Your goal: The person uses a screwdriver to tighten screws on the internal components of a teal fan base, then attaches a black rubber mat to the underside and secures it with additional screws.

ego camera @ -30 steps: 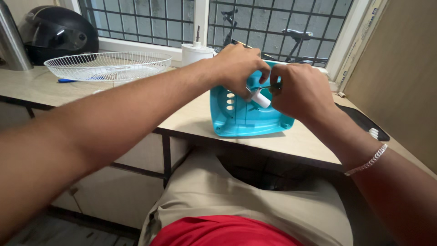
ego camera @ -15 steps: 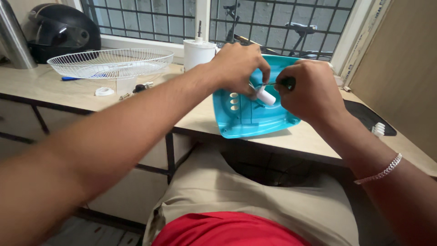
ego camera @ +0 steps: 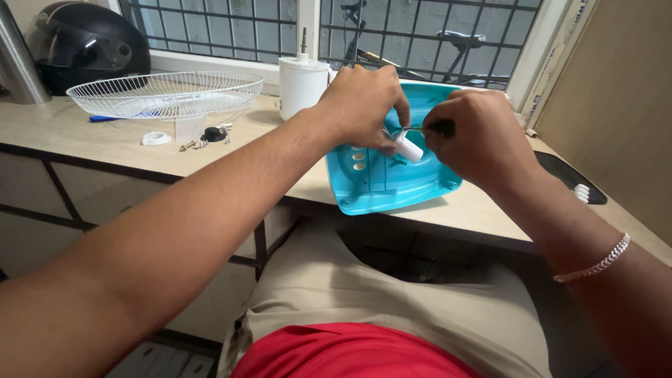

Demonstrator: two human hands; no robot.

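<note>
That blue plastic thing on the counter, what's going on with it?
A person has both hands on the turquoise plastic fan base, tipped up on the beige counter. The left hand pinches a small white cylinder while the right hand holds a dark-handled screwdriver against it. A white wire fan guard lies alongside.

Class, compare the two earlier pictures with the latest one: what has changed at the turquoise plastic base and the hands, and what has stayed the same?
The view has shifted, bringing the small parts beside the wire fan guard into sight. The left hand still pinches the white cylindrical piece over the turquoise base; the right hand still grips the dark-handled tool against it. Nothing was released or picked up.
</note>
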